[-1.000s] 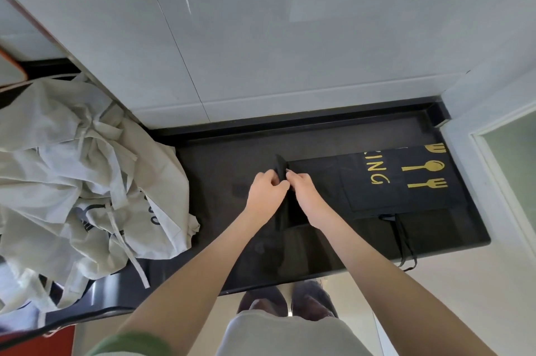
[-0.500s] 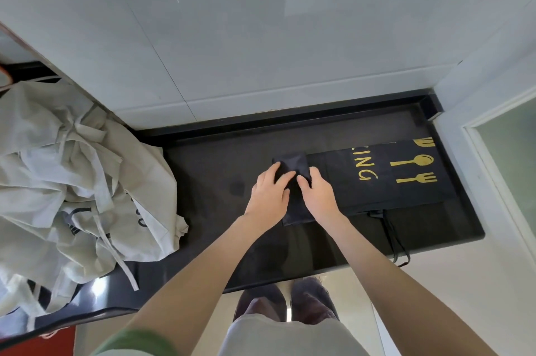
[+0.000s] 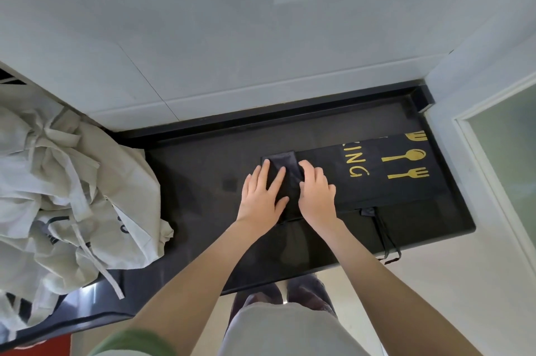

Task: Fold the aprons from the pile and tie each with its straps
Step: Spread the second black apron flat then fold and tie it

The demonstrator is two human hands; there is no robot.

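Head view: on the dark tabletop (image 3: 197,181), the left grip (image 3: 262,196) presses flat and released on the black apron's (image 3: 391,190) folded end, the right grip (image 3: 317,196) bent-fingered beside it, its hold unclear.

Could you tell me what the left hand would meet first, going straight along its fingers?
The left hand lies on the black apron; beyond lies bare counter, then probably its raised back edge.

Likely a kitchen or eatery back area: a glossy black stone surface (image 3: 203,178) against a grey tiled wall (image 3: 232,36). On it lies a black apron (image 3: 406,184) printed with gold cutlery, and at its left end a pile of pale aprons (image 3: 72,196).
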